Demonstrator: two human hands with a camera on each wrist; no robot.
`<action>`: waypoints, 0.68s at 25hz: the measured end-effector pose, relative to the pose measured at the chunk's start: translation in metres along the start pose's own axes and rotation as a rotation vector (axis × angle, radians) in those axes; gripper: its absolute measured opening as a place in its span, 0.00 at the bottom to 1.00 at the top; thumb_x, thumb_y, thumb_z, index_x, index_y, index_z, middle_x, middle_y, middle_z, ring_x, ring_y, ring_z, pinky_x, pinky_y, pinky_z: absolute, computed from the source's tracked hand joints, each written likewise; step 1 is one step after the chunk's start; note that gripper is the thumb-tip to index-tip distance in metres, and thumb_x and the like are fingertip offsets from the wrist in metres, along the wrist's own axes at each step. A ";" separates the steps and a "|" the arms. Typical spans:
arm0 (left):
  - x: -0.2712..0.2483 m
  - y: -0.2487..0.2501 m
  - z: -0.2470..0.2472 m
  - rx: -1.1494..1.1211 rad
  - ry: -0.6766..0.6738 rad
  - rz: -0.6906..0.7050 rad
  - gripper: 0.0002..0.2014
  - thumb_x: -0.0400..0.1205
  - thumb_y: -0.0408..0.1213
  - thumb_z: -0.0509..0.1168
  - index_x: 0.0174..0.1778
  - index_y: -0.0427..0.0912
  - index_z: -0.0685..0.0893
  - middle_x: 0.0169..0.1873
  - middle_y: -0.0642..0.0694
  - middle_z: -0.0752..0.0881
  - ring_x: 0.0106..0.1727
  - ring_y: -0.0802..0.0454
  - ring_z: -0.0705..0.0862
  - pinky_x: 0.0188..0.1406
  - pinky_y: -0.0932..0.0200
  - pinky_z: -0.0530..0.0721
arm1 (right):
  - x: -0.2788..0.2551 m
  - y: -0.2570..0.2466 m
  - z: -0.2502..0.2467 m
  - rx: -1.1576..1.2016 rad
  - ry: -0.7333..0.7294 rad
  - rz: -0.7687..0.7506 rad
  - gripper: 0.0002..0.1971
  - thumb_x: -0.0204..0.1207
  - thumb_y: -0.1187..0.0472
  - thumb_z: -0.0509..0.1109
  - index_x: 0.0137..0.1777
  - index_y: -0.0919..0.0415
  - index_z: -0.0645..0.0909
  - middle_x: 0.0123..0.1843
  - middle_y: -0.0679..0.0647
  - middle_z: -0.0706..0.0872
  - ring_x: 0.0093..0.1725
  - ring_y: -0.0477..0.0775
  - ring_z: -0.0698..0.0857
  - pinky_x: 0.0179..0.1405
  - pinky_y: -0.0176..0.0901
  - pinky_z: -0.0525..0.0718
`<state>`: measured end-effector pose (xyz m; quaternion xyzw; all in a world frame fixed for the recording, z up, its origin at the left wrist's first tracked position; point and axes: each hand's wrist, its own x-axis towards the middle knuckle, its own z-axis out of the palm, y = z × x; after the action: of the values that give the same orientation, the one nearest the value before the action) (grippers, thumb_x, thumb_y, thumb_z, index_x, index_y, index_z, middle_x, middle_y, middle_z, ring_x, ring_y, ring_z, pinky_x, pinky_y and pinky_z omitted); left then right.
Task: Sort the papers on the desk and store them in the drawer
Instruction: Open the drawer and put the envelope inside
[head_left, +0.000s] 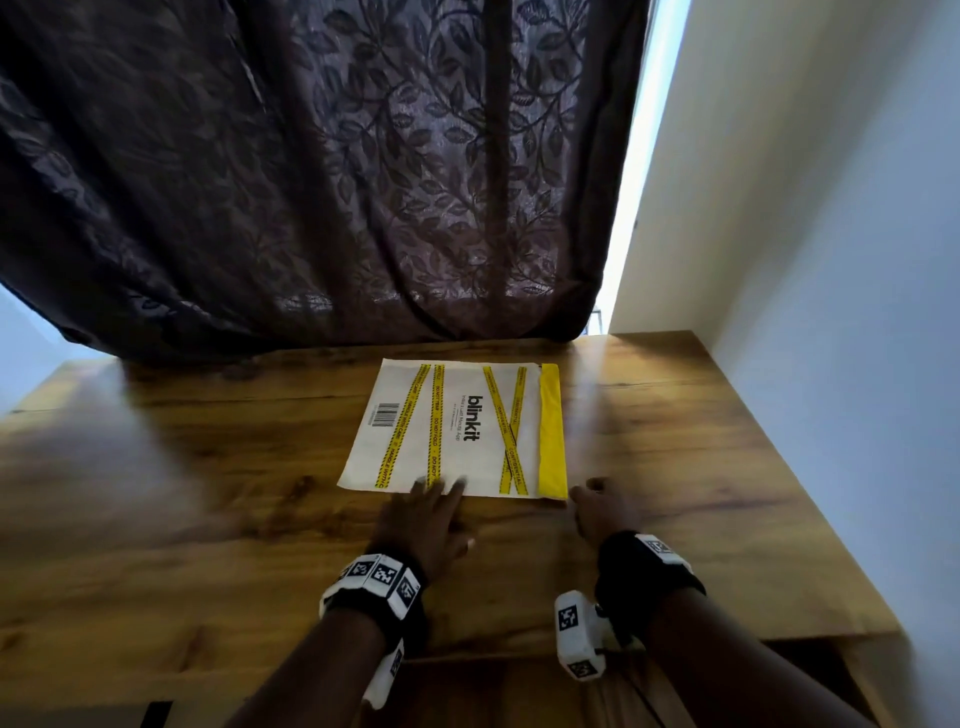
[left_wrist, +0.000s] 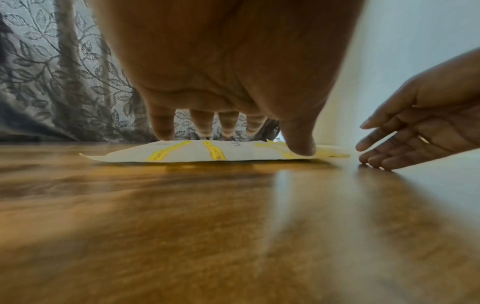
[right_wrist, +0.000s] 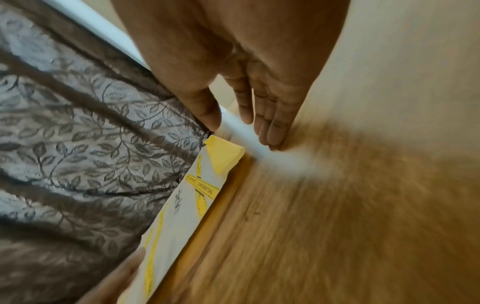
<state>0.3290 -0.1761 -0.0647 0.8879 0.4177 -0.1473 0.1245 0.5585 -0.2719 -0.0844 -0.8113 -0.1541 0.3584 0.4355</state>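
On the wooden desk (head_left: 208, 493), near its far edge and just in front of the dark leaf-patterned curtain (head_left: 311, 182), lies a flat white envelope (head_left: 467, 415) with yellow tape stripes, a barcode and the printed word "blinkit". A yellow flap runs along its right side. The envelope lies flat on the wood; in the left wrist view its near edge looks a little lifted from the surface.

The left hand (head_left: 423, 519) is stretched forward with straight fingers (left_wrist: 161, 127), a little spread, and their tips rest on the near edge of the envelope. In the left wrist view the thumb also comes down onto the paper. The hand does not curl around anything.

The right hand (head_left: 602, 512) is just beside the near right corner of the envelope, close to the yellow flap. In the right wrist view its fingers are straight and held together, with the tips at the desk surface, and the thumb stands apart from them. I cannot tell if the hand touches the envelope; it holds nothing.

Both wrists carry black bands with white marker blocks (head_left: 382, 574). A pale wall (head_left: 831, 260) stands on the right of the desk, and a bright strip of light shows between the curtain and the wall
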 end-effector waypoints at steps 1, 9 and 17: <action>0.003 0.000 0.005 0.006 -0.053 -0.007 0.39 0.83 0.61 0.55 0.86 0.55 0.44 0.86 0.49 0.46 0.86 0.43 0.46 0.82 0.30 0.49 | 0.010 -0.004 0.002 0.003 -0.012 -0.001 0.20 0.76 0.58 0.68 0.66 0.66 0.77 0.53 0.62 0.84 0.49 0.59 0.84 0.58 0.57 0.86; -0.027 0.010 0.014 0.022 0.041 -0.029 0.32 0.87 0.52 0.53 0.85 0.55 0.47 0.83 0.49 0.61 0.84 0.44 0.58 0.82 0.34 0.49 | 0.040 -0.039 0.007 -0.246 -0.122 -0.016 0.15 0.77 0.52 0.71 0.42 0.66 0.83 0.40 0.64 0.88 0.40 0.63 0.88 0.47 0.53 0.86; -0.068 -0.003 0.047 0.003 -0.020 0.072 0.28 0.89 0.43 0.51 0.85 0.48 0.52 0.78 0.43 0.65 0.77 0.42 0.65 0.77 0.38 0.66 | 0.025 -0.014 0.012 -0.130 -0.221 -0.035 0.15 0.70 0.49 0.78 0.41 0.63 0.88 0.40 0.62 0.91 0.40 0.64 0.90 0.50 0.59 0.89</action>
<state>0.2776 -0.2384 -0.0835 0.9011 0.3838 -0.1525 0.1325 0.5681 -0.2428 -0.0879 -0.7905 -0.2381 0.4271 0.3687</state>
